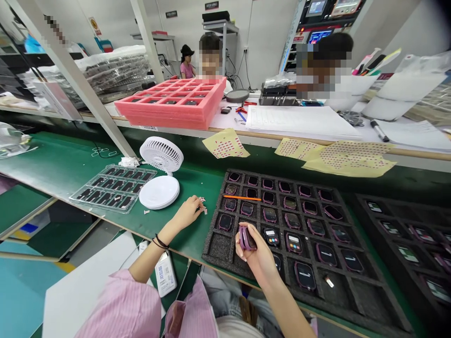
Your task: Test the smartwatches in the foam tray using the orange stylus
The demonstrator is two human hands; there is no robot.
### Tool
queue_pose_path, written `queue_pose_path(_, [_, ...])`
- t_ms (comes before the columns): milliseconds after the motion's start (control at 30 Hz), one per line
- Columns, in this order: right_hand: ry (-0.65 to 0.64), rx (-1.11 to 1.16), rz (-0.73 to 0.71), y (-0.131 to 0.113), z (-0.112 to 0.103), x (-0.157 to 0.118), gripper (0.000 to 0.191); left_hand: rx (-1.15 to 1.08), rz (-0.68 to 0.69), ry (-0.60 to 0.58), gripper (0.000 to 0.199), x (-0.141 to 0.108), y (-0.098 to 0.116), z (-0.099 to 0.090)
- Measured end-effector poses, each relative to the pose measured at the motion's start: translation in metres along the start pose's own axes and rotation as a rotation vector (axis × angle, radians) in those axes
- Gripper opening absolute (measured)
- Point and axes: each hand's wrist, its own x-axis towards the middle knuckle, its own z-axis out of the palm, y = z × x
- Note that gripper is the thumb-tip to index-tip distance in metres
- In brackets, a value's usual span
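My right hand (pixel 256 251) is shut on a purple smartwatch case (pixel 247 238), just above the left part of a black foam tray (pixel 219 247). That tray holds rows of smartwatches, such as a dark-screened one (pixel 293 243) beside my fingers. An orange strip (pixel 242 198) lies across its upper-left rows. My left hand (pixel 186 212) rests on the green bench mat (pixel 197 185), its fingertips closed at small pink-and-white scraps (pixel 202 205). Whether they pinch a scrap, I cannot tell.
A second black foam tray (pixel 394 239) stands at the right. A white desk fan (pixel 161 155) and a clear plastic tray (pixel 112 188) sit on the left. Beyond lie yellow sticker sheets (pixel 225 144), a pink foam tray (pixel 172 104), papers (pixel 299 122) and co-workers (pixel 209 58).
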Motion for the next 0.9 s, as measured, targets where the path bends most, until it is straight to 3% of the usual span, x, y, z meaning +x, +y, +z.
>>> queue_pose_path(433, [0.033,-0.03,-0.086,-0.008,-0.001,-0.007,0.028,-0.027,0.013,-0.002,0.01,-0.001,0.008,-0.013])
queue_pose_path(533, [0.047,-0.029,-0.119,-0.008,0.0,-0.007,0.028,-0.176,0.022,0.071,0.015,-0.008,0.028,-0.018])
queue_pose_path(667, [0.044,-0.037,-0.176,-0.007,0.003,-0.005,0.027,-0.577,0.016,0.219,0.019,-0.014,0.068,-0.015])
queue_pose_path(733, [0.057,-0.052,-0.212,-0.007,0.005,-0.004,0.028,-0.816,0.0,0.211,0.023,-0.016,0.089,-0.011])
queue_pose_path(900, [0.163,-0.09,-0.319,-0.007,0.007,-0.005,0.036,-1.209,-0.082,0.059,0.034,-0.017,0.13,0.002])
